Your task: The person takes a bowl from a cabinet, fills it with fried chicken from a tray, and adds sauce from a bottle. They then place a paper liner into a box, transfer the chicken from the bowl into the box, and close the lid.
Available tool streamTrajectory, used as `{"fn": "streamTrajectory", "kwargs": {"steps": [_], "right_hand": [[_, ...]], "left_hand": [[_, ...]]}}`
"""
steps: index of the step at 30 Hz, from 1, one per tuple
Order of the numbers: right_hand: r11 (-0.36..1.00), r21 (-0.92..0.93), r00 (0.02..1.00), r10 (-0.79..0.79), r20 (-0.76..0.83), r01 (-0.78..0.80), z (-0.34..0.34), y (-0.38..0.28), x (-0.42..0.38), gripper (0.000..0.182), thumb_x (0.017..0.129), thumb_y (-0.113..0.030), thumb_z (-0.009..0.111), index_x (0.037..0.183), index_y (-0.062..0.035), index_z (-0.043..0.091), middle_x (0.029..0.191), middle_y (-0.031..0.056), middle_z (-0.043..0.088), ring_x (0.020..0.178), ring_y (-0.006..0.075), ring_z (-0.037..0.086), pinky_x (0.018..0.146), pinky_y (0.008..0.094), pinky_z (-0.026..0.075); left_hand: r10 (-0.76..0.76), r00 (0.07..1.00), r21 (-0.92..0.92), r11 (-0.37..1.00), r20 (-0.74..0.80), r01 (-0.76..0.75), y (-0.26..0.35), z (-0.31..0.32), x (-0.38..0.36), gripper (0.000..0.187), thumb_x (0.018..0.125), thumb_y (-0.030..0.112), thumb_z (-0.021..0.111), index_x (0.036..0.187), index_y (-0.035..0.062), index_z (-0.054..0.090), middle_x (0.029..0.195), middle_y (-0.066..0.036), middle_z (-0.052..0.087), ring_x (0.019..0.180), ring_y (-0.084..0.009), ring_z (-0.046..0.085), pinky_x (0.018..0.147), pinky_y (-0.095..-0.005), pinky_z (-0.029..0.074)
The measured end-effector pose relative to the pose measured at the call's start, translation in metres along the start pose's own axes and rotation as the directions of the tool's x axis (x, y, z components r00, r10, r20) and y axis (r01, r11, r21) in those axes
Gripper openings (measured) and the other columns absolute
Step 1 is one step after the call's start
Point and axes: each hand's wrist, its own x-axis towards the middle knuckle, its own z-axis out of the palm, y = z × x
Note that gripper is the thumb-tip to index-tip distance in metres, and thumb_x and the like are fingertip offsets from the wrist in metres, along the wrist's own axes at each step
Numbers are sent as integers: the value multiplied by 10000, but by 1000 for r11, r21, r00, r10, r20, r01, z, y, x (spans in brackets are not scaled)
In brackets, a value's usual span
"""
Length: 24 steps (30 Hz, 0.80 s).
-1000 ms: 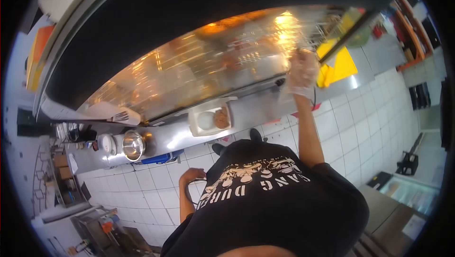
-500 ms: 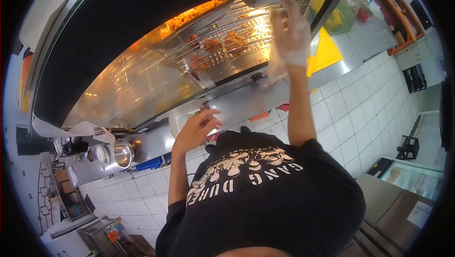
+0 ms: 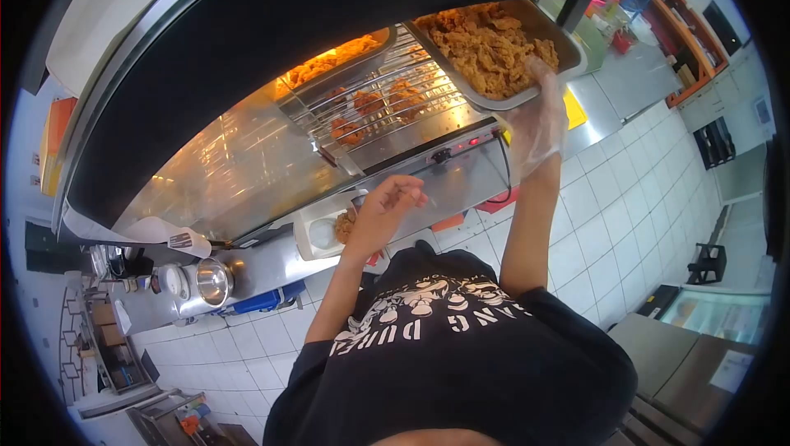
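My right hand (image 3: 539, 121), in a clear plastic glove, grips the near rim of a metal tray (image 3: 502, 102), its fingers over the edge against the chicken. Battered fried chicken pieces (image 3: 485, 43) fill this tray, which juts from the heated display cabinet. My left hand (image 3: 395, 203) is bare and hovers in front of the cabinet, fingers loosely bent and apart, with nothing visible in it. Below it, a white takeaway box (image 3: 304, 232) holds a round of rice (image 3: 322, 234) and a fried chicken piece (image 3: 344, 226), partly hidden by my wrist.
Chicken pieces (image 3: 368, 102) lie on a wire rack (image 3: 387, 55) beside another filled tray (image 3: 383, 39). A power cord (image 3: 508, 170) hangs by the cabinet's switches. A steel bowl (image 3: 214, 281) stands at left; a yellow board (image 3: 574, 109) lies at right.
My right hand has come down and toward me, and the tray of chicken is now pulled out of the cabinet in its grip. My left hand has shifted right, uncovering the box.
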Motion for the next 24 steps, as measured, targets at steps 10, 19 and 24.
{"fn": "streamTrajectory", "kwargs": {"steps": [10,19,24], "right_hand": [[973,188,981,154,-115,-131,-128,-16,-64,253,845,-249,601,994,-47,576,1025,89,579,1051,229,537,951,348,440],[852,-32,852,519,-71,-522,-191,-21,-98,350,778,-304,617,1036,-73,571,1073,93,575,997,246,562,873,355,487],[883,-263,825,461,327,-389,-202,-42,-57,226,858,-187,564,1019,-29,584,1060,132,594,1013,233,569,923,367,469]], "left_hand": [[-124,979,-405,913,-159,50,13,0,2,416,993,359,486,1290,69,472,1244,-134,567,1113,-260,588,924,-397,481],[-305,932,-714,607,196,349,-32,-13,-55,686,874,309,637,1430,43,336,1355,-147,483,1220,-244,518,1024,-403,447],[-259,966,-762,621,21,183,13,27,-132,829,835,330,686,1475,33,251,1432,-152,396,1302,-251,423,1085,-392,374]]}}
